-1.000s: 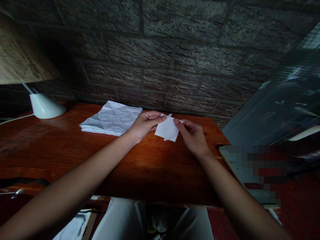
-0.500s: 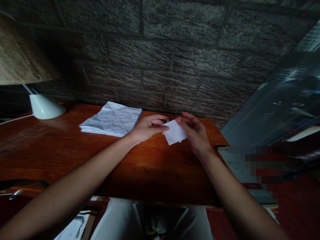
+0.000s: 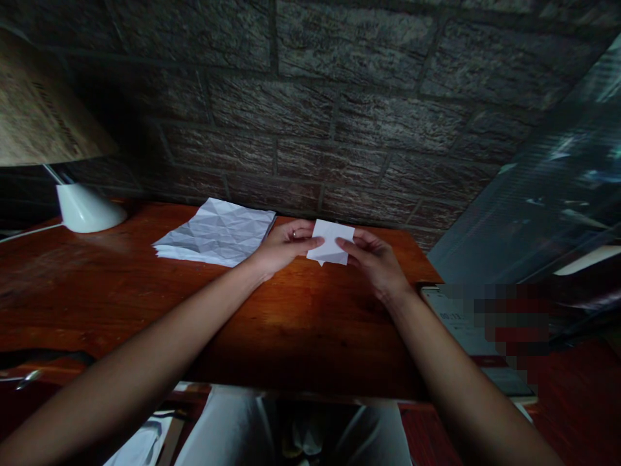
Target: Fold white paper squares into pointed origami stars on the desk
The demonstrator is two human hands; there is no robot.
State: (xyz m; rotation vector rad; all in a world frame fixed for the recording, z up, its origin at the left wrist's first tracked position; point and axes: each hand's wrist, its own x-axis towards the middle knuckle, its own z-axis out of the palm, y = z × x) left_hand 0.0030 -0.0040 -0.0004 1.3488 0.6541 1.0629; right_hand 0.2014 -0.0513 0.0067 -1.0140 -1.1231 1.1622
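Note:
A small folded white paper (image 3: 332,242) is held just above the far side of the wooden table (image 3: 301,323). My left hand (image 3: 281,248) pinches its left edge between thumb and fingers; a ring shows on one finger. My right hand (image 3: 376,261) grips its right edge the same way. Both hands are closed on the paper, which stands roughly upright between them.
A stack of creased white sheets (image 3: 218,232) lies left of my hands. A lamp with a white base (image 3: 87,208) and tan shade (image 3: 39,110) stands at far left. A brick wall (image 3: 310,116) backs the table. A clipboard-like item (image 3: 466,323) lies at right.
The folded paper has been turned and raised between my hands, from tilted down toward the right to nearly upright. Both hands kept hold of it.

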